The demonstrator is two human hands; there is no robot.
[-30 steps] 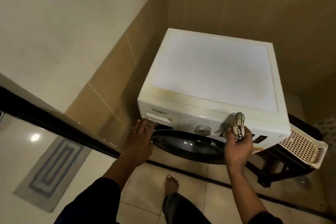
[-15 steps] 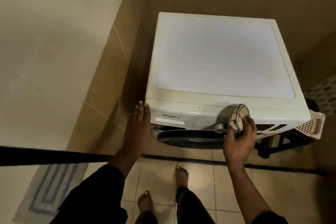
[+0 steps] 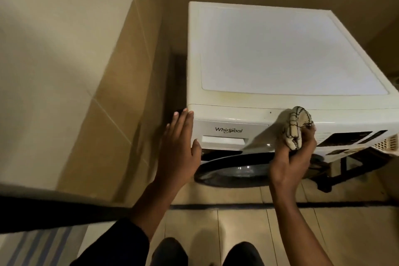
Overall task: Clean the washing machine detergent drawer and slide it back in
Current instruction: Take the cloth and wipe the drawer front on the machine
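A white front-loading washing machine (image 3: 280, 54) stands against the tiled wall. Its detergent drawer (image 3: 228, 134), marked Whirlpool, sits flush in the top-left of the front panel, with a recessed handle below the logo. My left hand (image 3: 179, 149) is flat and open at the machine's front-left corner, fingers pointing up beside the drawer, thumb near the drawer's lower left edge. My right hand (image 3: 291, 162) holds a bunched cream cloth with black lines (image 3: 296, 127) against the front panel, right of the drawer. The dark round door (image 3: 233, 170) shows below.
A tan tiled wall (image 3: 121, 97) runs close along the machine's left side. A cream perforated basket (image 3: 386, 144) on a dark stand sits at the right. A striped mat (image 3: 32, 248) lies on the floor at the lower left. My legs are at the bottom edge.
The view has moved closer to the machine. My left hand rose from under the drawer handle to the machine's front-left corner. My right hand kept the cloth at the front panel.
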